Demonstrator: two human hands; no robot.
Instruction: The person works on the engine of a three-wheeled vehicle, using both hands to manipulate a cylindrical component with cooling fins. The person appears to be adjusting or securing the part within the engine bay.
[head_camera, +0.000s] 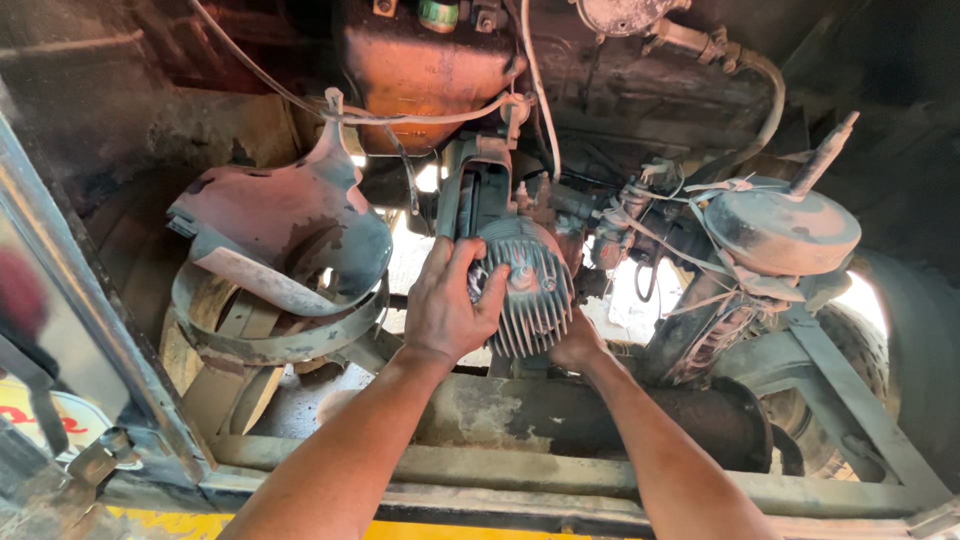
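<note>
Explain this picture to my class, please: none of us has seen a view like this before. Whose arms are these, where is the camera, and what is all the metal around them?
The one picture comes from a camera worn on a person's head, looking down along their own two bare arms into the engine bay of a small vehicle. The left hand lies spread over a round, ribbed metal part, the finned cylinder head of the engine. The right hand reaches under the same part from the other side, so its fingers are mostly hidden. To the left sits a curved, rust-coloured metal shroud. To the right is a round, dusty canister with thin wires tied around it. Below the hands runs a dirty metal frame bar, and part of a tyre shows at the far right. No tool is visible in either hand.
</note>
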